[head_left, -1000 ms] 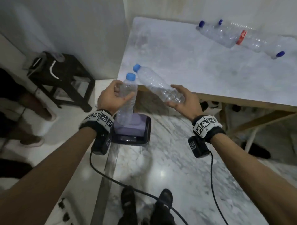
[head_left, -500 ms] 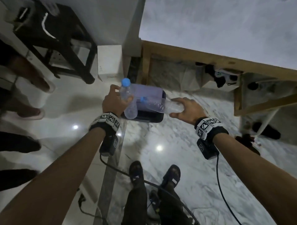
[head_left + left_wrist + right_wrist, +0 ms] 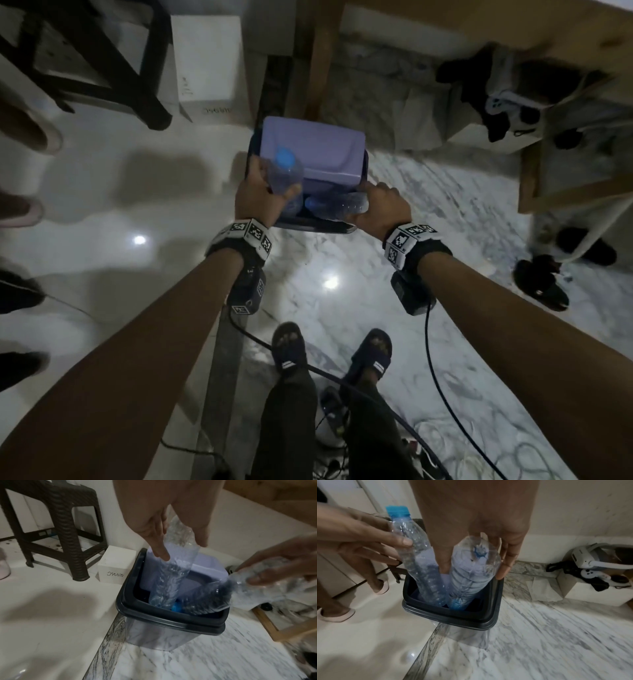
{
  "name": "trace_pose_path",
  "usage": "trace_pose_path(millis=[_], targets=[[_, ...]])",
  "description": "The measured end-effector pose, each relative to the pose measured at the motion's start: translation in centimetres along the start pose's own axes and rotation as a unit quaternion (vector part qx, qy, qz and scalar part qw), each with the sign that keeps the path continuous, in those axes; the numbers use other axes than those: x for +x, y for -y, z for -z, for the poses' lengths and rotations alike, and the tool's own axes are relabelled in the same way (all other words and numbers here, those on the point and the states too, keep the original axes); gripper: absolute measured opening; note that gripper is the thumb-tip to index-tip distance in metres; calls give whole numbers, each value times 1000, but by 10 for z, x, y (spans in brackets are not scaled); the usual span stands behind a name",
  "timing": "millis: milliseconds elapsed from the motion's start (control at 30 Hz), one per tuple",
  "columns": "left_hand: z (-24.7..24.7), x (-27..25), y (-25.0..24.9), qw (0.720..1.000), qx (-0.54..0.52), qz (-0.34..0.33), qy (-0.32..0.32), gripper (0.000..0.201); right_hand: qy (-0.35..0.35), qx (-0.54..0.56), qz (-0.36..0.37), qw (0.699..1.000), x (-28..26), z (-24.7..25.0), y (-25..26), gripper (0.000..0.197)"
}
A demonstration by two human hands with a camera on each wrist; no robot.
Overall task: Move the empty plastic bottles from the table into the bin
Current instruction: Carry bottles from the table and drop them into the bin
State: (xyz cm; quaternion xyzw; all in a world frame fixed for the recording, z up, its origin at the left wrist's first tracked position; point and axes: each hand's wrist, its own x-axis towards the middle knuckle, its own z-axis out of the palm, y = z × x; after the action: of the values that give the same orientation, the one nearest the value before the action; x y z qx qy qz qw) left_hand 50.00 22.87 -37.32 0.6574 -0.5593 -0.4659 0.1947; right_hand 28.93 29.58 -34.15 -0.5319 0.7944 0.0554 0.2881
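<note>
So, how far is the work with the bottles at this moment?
Nothing is dropped yet. The left hand holds one bottle cap up, bottom inside the bin. The right hand holds the other bottle cap down in the opening. Left: release both. The tabletop is out of view, so I cannot tell whether more remain.

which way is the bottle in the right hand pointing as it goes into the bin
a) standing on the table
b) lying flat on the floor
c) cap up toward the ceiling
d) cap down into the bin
d: the right wrist view shows the right hand gripping the bottle by its base, its blue cap lowest, inside the bin opening.
</note>
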Motion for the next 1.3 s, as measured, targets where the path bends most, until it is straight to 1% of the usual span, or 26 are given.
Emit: trace_pose_path(millis=[67, 133, 233, 267, 433, 533, 633, 700, 767, 867, 933, 1000, 1133, 1233, 1300], targets=[[-5, -1, 2, 999, 14, -7, 43, 61, 13, 32, -7, 999, 3, -7, 6, 66], [-7, -1, 6, 998, 16, -3, 63, 68, 15, 54, -1, 998, 3, -10, 11, 67], [-6, 0, 7, 996, 0, 20, 85, 99, 26, 91, 3, 996, 0, -6, 18, 73], [-4, -1, 6, 995, 2, 25, 94, 105, 32, 98, 2, 995, 0, -4, 19, 76], [8, -1, 0, 993, 24, 5, 115, 107, 37, 108, 2, 993, 0, 2, 23, 95], [17, -2, -8, 992, 48, -5, 118, 102, 31, 96, 4, 995, -4, 11, 25, 92], [26, -10, -29, 990, 78, -29, 112, 99, 27, 101, 2, 995, -11, 35, 24, 89], [33, -15, -53, 988, 86, -40, 120, 95, 17, 100, 9, 995, -19, 60, 21, 85], [40, -19, -84, 986, 85, -52, 133, 88, -4, 105, 14, 994, -27, 93, 16, 77], [56, -27, -147, 981, 107, -88, 138, 74, -36, 108, 11, 993, -43, 154, 11, 64], [65, -34, -196, 977, 122, -121, 124, 62, -58, 106, 13, 993, -57, 198, 5, 58], [68, -40, -246, 972, 131, -158, 113, 56, -82, 104, 13, 991, -70, 237, -7, 54], [56, -45, -336, 960, 140, -219, 102, 53, -132, 111, 14, 985, -82, 300, -43, 50], [29, -49, -388, 947, 167, -257, 100, 51, -175, 132, -3, 976, -85, 335, -80, 47], [3, -49, -416, 942, 171, -267, 108, 51, -196, 138, -13, 971, -83, 354, -107, 47]])
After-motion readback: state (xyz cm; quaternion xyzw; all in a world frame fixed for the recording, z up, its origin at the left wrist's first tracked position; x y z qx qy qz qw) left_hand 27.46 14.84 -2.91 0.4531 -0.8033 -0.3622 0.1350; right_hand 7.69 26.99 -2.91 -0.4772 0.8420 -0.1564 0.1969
